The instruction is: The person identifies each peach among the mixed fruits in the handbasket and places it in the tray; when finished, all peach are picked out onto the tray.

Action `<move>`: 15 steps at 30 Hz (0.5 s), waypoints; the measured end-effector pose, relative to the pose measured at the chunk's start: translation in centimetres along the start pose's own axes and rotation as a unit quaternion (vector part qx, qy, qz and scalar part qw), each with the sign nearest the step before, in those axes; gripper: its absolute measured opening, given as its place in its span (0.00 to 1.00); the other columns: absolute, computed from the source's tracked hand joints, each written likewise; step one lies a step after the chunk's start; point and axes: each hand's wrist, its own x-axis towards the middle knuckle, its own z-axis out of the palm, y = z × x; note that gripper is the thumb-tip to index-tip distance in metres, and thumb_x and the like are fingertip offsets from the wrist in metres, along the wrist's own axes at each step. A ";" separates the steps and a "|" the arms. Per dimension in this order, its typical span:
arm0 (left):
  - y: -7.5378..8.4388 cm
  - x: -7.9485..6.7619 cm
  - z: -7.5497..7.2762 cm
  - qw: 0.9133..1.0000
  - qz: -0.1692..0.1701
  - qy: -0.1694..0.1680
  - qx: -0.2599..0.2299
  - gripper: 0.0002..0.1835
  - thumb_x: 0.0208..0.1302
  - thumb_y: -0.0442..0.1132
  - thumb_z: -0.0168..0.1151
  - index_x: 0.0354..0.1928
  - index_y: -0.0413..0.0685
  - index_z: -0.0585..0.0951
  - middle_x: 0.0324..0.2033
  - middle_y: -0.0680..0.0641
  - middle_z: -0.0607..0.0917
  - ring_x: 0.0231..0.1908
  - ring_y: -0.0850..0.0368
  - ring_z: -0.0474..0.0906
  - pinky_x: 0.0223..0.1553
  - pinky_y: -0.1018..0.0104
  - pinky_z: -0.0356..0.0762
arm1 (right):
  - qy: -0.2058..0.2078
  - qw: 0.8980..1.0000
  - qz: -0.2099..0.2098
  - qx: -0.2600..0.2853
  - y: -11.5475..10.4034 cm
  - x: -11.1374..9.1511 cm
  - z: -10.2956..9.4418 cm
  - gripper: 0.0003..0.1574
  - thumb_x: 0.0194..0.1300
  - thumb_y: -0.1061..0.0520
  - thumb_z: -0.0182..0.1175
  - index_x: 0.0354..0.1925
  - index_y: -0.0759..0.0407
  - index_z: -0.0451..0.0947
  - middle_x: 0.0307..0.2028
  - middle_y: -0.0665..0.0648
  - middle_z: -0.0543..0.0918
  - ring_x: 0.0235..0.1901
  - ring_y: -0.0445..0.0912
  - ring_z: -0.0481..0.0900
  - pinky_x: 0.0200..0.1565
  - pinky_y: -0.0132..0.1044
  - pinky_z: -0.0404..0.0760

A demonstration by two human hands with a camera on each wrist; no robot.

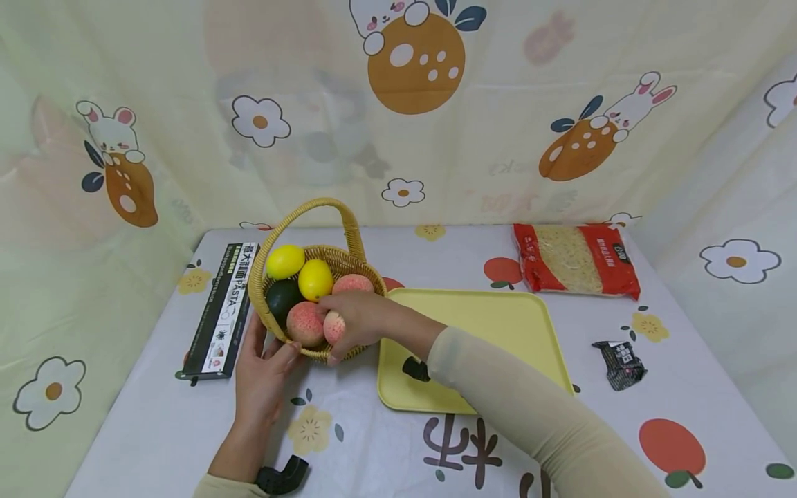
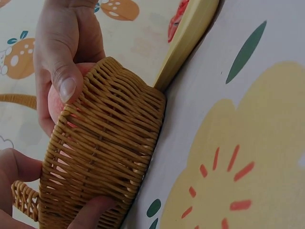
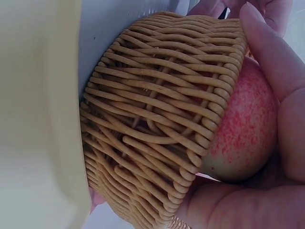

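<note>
A wicker basket with an arched handle stands at the left of the tray. In it sit two lemons, a dark green avocado-like fruit and several peaches. My left hand holds the basket's near left side, fingers at the rim and along the woven wall. Reaching across the tray, my right hand grips a peach at the basket's near right rim, thumb and fingers around it. My palm hides part of this peach.
The yellow tray lies right beside the basket, under my right forearm. A black pasta box lies to the left. At the back right is a red bag of noodles, with a small black packet nearer on the right.
</note>
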 end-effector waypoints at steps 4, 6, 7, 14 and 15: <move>-0.1 0.0 0.0 1.000 0.003 -0.001 -0.003 0.53 0.67 0.29 0.64 0.83 0.83 0.52 0.84 0.62 0.53 0.77 0.50 0.68 0.52 0.72 0.87 | 0.005 1.000 -0.003 0.005 0.1 0.1 0.0 0.42 0.47 0.42 0.86 0.56 0.48 0.78 0.46 0.46 0.82 0.49 0.44 0.78 0.56 0.36 0.82; -0.1 0.0 0.0 1.000 0.005 -0.002 -0.004 0.53 0.67 0.29 0.64 0.83 0.83 0.52 0.84 0.62 0.53 0.77 0.50 0.68 0.52 0.72 0.87 | 0.010 1.000 -0.004 0.005 0.1 0.1 -0.1 0.42 0.46 0.41 0.86 0.56 0.49 0.79 0.46 0.46 0.82 0.48 0.43 0.78 0.56 0.36 0.82; 0.0 0.0 0.0 1.000 0.005 -0.002 -0.005 0.53 0.67 0.29 0.64 0.83 0.83 0.52 0.84 0.62 0.53 0.77 0.50 0.68 0.52 0.72 0.87 | 0.011 1.000 -0.004 0.004 0.2 0.1 -0.1 0.42 0.46 0.41 0.86 0.56 0.49 0.79 0.46 0.45 0.83 0.48 0.43 0.78 0.55 0.35 0.82; 0.1 -0.1 -0.1 1.000 0.001 -0.007 -0.013 0.54 0.67 0.28 0.64 0.83 0.82 0.52 0.84 0.60 0.53 0.77 0.50 0.68 0.53 0.71 0.87 | 0.025 0.999 -0.019 -0.006 -0.2 -0.2 -0.4 0.41 0.48 0.46 0.86 0.59 0.50 0.80 0.51 0.47 0.84 0.50 0.43 0.78 0.56 0.35 0.83; 0.1 -0.1 -0.1 1.000 0.000 -0.007 -0.014 0.54 0.67 0.28 0.64 0.83 0.82 0.51 0.84 0.60 0.54 0.77 0.50 0.68 0.53 0.70 0.87 | 0.026 0.999 -0.023 -0.008 -0.3 -0.3 -0.5 0.40 0.49 0.48 0.85 0.58 0.50 0.80 0.51 0.47 0.85 0.50 0.43 0.78 0.55 0.35 0.83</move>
